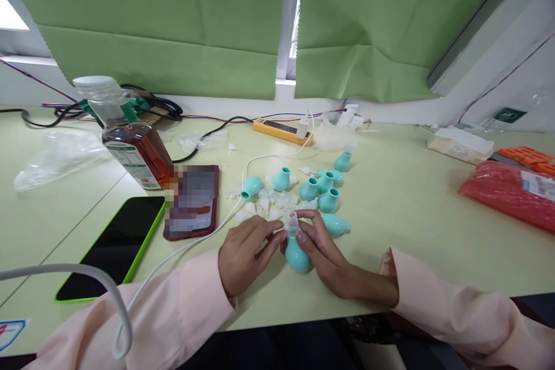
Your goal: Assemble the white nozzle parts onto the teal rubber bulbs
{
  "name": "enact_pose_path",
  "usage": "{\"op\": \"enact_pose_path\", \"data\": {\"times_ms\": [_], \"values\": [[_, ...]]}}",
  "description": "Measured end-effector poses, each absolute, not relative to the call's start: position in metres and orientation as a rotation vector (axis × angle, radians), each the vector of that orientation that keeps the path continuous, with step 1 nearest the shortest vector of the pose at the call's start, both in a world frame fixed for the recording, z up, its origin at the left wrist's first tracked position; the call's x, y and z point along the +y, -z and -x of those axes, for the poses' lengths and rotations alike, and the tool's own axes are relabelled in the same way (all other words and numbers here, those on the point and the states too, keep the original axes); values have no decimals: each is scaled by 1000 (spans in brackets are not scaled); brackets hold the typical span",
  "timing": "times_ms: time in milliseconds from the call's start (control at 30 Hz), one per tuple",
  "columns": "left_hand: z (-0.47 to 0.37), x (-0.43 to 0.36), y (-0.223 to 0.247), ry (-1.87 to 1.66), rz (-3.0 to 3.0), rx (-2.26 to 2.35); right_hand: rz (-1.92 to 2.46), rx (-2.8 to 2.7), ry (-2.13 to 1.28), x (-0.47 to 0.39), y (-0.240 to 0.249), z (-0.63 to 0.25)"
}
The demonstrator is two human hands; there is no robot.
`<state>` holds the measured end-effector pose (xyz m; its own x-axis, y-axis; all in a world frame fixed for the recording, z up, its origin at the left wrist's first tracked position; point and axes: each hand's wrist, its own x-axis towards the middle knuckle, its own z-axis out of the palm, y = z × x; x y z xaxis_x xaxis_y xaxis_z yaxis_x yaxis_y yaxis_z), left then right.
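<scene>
Near the table's front edge, a teal squeeze bulb [298,258] stands neck up with a clear plastic nozzle [292,223] at its top. My right hand [330,260] is closed round the bulb's neck from the right, the index finger curving behind the nozzle. From the left, my left hand [246,250] pinches the nozzle's lower side between thumb and fingers. Just beyond my hands lies a pile of small clear plastic parts [277,199]. Several more bulbs surround it, including an open-necked one [282,179] and one lying on its side [333,224].
On the left are a green-edged phone [113,243], a red-cased phone [193,202] and a bottle of amber liquid [139,150]. A white cable [191,247] crosses the table to a yellow power strip [277,130]. A red plastic package [507,193] lies at right.
</scene>
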<state>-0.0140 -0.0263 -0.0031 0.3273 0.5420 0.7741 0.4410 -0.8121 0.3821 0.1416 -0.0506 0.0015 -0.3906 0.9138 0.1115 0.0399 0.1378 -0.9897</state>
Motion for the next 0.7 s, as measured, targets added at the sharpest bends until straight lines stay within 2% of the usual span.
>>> {"op": "enact_pose_path", "data": {"times_ms": [167, 600, 700], "values": [[13, -25, 4, -1601, -2467, 813, 942, -1519, -1370, -51, -1, -137], [18, -18, 13, -1473, -2921, 785, 975, -1511, -1430, -50, 1, -138], [18, -18, 7, -1469, -2840, 794, 967, -1557, -1431, -50, 0, -139]]}}
